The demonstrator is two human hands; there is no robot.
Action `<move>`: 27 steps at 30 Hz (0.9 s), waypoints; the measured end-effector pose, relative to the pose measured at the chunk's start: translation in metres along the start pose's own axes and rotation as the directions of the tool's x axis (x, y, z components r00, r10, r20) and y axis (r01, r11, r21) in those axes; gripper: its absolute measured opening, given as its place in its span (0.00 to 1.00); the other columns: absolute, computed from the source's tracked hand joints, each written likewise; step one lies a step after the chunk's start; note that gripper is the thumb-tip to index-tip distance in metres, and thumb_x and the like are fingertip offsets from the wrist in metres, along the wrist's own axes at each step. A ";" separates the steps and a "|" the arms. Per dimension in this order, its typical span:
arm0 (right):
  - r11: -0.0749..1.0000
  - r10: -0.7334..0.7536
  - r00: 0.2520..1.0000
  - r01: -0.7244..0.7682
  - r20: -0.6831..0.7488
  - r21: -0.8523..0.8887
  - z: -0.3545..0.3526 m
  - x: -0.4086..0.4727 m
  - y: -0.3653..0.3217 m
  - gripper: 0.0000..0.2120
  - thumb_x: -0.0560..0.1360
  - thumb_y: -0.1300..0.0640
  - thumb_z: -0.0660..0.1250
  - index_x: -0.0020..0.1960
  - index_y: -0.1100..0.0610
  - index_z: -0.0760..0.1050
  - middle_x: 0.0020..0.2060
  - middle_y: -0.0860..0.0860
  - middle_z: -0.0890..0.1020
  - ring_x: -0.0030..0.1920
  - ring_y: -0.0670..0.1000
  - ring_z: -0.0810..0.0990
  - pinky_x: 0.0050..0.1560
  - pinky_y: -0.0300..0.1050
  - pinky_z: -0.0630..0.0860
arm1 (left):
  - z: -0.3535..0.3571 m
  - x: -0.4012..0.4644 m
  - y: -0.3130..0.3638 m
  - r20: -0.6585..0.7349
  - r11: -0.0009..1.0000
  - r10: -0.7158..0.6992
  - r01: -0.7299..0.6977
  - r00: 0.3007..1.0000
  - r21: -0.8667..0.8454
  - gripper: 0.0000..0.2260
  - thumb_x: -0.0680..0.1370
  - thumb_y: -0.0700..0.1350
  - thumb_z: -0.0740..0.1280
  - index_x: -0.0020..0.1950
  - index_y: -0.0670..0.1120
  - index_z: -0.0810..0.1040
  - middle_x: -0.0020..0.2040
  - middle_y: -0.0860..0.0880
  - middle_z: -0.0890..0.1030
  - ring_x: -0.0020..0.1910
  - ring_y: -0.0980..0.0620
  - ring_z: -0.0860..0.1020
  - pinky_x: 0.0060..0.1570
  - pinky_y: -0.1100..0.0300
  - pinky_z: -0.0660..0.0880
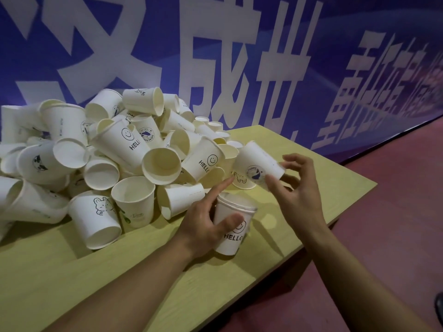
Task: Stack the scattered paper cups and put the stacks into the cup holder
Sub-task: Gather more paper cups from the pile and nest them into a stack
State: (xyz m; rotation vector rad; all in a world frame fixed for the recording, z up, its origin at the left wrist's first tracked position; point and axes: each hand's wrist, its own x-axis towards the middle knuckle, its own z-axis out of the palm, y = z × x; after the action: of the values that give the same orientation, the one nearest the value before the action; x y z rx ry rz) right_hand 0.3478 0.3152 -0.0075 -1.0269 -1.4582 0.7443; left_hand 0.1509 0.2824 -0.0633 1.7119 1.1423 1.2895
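Note:
A big heap of white paper cups covers the left and middle of the yellow-green table. My left hand grips a short stack of upright cups printed with a smiley and "HELLO", thumb across its front and index finger stretched toward the heap. My right hand pinches a single cup with a blue round logo, tilted on its side just above and to the right of the stack. No cup holder is in view.
The table's right edge and near corner drop off to a dark red floor. A blue banner wall with large white characters stands right behind the table. A dark shoe tip shows at the far right.

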 end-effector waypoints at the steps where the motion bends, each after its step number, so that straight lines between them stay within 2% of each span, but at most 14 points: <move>1: 1.000 -0.001 0.999 0.001 0.048 0.009 0.004 -0.006 -0.004 0.23 0.74 0.58 0.73 0.63 0.46 0.67 0.54 0.45 0.74 0.51 0.47 0.82 0.45 0.48 0.84 | 0.000 0.000 0.000 0.008 1.000 0.001 -0.001 1.000 -0.001 0.40 0.63 0.76 0.69 0.73 0.75 0.61 0.59 0.75 0.77 0.60 0.65 0.80 0.55 0.62 0.80; 5: 1.000 0.008 0.986 -0.013 0.167 0.026 0.016 -0.021 -0.008 0.33 0.74 0.58 0.73 0.67 0.33 0.61 0.52 0.48 0.72 0.49 0.42 0.82 0.41 0.39 0.81 | 0.002 0.000 -0.001 0.009 1.000 -0.008 0.008 1.000 0.000 0.40 0.67 0.68 0.71 0.74 0.77 0.54 0.63 0.69 0.78 0.60 0.63 0.80 0.55 0.57 0.81; 7: 1.000 0.012 0.975 -0.015 0.223 0.013 0.018 -0.021 -0.006 0.40 0.74 0.58 0.73 0.69 0.27 0.54 0.50 0.47 0.72 0.50 0.41 0.81 0.42 0.38 0.81 | 0.002 -0.001 -0.002 -0.003 1.000 0.000 0.000 1.000 -0.002 0.42 0.67 0.68 0.72 0.75 0.76 0.53 0.66 0.62 0.78 0.62 0.60 0.80 0.58 0.51 0.81; 9: 0.999 0.012 0.960 -0.002 0.278 -0.036 0.020 -0.020 -0.003 0.42 0.75 0.56 0.73 0.71 0.26 0.51 0.46 0.42 0.73 0.51 0.43 0.82 0.46 0.41 0.82 | 0.002 0.000 -0.004 -0.014 1.000 0.004 -0.004 1.000 -0.010 0.44 0.65 0.71 0.73 0.76 0.75 0.53 0.67 0.57 0.79 0.62 0.57 0.80 0.59 0.47 0.80; 11: 0.998 0.010 0.956 0.010 0.294 -0.069 0.021 -0.018 -0.001 0.39 0.75 0.53 0.73 0.72 0.27 0.54 0.44 0.42 0.74 0.49 0.43 0.81 0.47 0.41 0.82 | 0.002 0.001 -0.005 -0.023 1.000 0.009 -0.009 1.000 -0.011 0.45 0.65 0.70 0.74 0.76 0.73 0.54 0.67 0.54 0.80 0.62 0.55 0.81 0.59 0.44 0.80; 14: 0.996 -0.007 0.973 0.027 0.232 -0.084 0.021 -0.016 0.003 0.21 0.75 0.43 0.67 0.67 0.32 0.69 0.47 0.46 0.74 0.47 0.39 0.78 0.48 0.40 0.78 | 0.002 0.002 -0.008 -0.095 0.999 0.001 -0.005 0.995 -0.038 0.46 0.64 0.66 0.76 0.75 0.73 0.53 0.65 0.50 0.80 0.59 0.52 0.82 0.55 0.43 0.82; 16: 0.995 0.005 0.974 0.017 0.226 -0.095 0.019 -0.016 0.008 0.17 0.74 0.36 0.60 0.60 0.33 0.78 0.52 0.44 0.77 0.54 0.40 0.78 0.55 0.47 0.78 | 0.001 0.002 -0.009 -0.151 0.999 -0.001 -0.005 0.989 -0.041 0.44 0.64 0.66 0.76 0.73 0.75 0.54 0.63 0.51 0.80 0.57 0.53 0.83 0.54 0.45 0.82; 18: 0.994 0.021 0.974 0.003 0.226 -0.106 0.018 -0.016 0.012 0.17 0.74 0.35 0.58 0.56 0.34 0.81 0.54 0.41 0.78 0.57 0.42 0.78 0.59 0.54 0.78 | 0.001 0.002 -0.010 -0.173 1.000 0.012 -0.015 0.985 -0.020 0.37 0.65 0.66 0.75 0.70 0.73 0.61 0.61 0.55 0.81 0.57 0.54 0.82 0.54 0.44 0.82; 21: 0.985 0.013 0.990 0.011 0.139 -0.172 0.017 -0.001 0.017 0.10 0.80 0.43 0.61 0.56 0.37 0.80 0.55 0.42 0.77 0.54 0.40 0.77 0.58 0.54 0.79 | 0.001 0.003 -0.010 -0.184 1.000 0.000 -0.004 0.983 -0.020 0.29 0.64 0.71 0.73 0.62 0.70 0.68 0.56 0.62 0.81 0.52 0.57 0.83 0.51 0.45 0.82; 23: 0.948 0.006 0.996 0.024 0.094 -0.317 0.019 0.017 0.023 0.12 0.80 0.49 0.65 0.63 0.39 0.76 0.59 0.45 0.75 0.54 0.41 0.76 0.58 0.49 0.79 | 0.001 0.003 -0.010 -0.199 0.999 -0.003 -0.004 0.980 -0.036 0.29 0.63 0.75 0.71 0.60 0.70 0.69 0.57 0.64 0.81 0.52 0.58 0.83 0.51 0.46 0.82; 25: 0.870 0.004 0.995 0.044 0.096 -0.490 0.023 0.039 0.033 0.19 0.79 0.50 0.68 0.69 0.40 0.72 0.66 0.48 0.71 0.63 0.46 0.72 0.64 0.47 0.74 | 0.001 0.003 -0.010 -0.213 0.999 -0.003 -0.007 0.977 -0.043 0.30 0.63 0.76 0.71 0.61 0.69 0.70 0.57 0.64 0.81 0.52 0.57 0.83 0.52 0.46 0.82; 27: 0.780 0.040 0.992 0.044 0.121 -0.624 0.029 0.057 0.043 0.22 0.79 0.50 0.68 0.72 0.41 0.70 0.73 0.50 0.66 0.72 0.53 0.65 0.69 0.50 0.68 | 0.001 0.003 -0.010 -0.214 0.999 -0.002 -0.008 0.977 -0.043 0.30 0.63 0.76 0.71 0.61 0.70 0.70 0.57 0.64 0.81 0.52 0.57 0.83 0.52 0.46 0.82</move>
State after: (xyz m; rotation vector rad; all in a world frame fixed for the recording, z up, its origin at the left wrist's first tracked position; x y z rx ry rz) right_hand 0.3284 0.3872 -0.0256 -1.4994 -1.8804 0.3102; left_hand 0.1500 0.2887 -0.0711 1.5721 1.2233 1.5187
